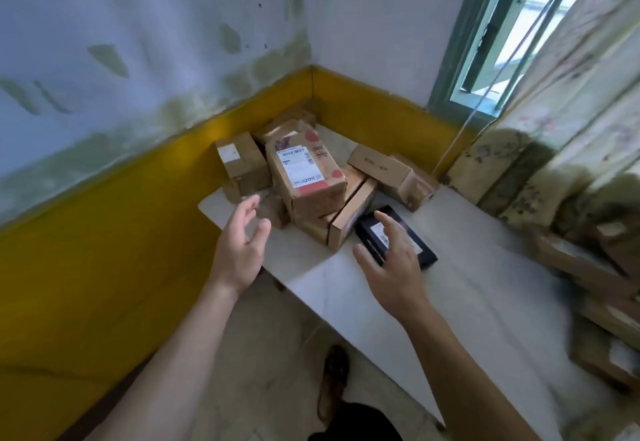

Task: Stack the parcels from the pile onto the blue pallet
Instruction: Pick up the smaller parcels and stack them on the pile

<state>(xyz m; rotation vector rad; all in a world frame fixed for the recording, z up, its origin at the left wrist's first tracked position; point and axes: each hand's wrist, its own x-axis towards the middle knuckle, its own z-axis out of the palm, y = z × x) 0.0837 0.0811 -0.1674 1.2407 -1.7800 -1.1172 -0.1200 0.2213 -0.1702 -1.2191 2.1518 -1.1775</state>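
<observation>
A pile of brown cardboard parcels sits in the far corner of a white table. The biggest parcel carries a white label and red stickers and lies tilted on top. A small black parcel with a white label lies flat in front of the pile. My left hand is stretched out with spread fingers, near the left side of the pile and holding nothing. Over the black parcel hovers my right hand, fingers spread, holding nothing. No blue pallet is in view.
More brown parcels are stacked at the right edge of the table, blurred. A yellow-and-white wall closes the corner behind the pile. A window and a curtain are at the right. My foot stands on the tiled floor.
</observation>
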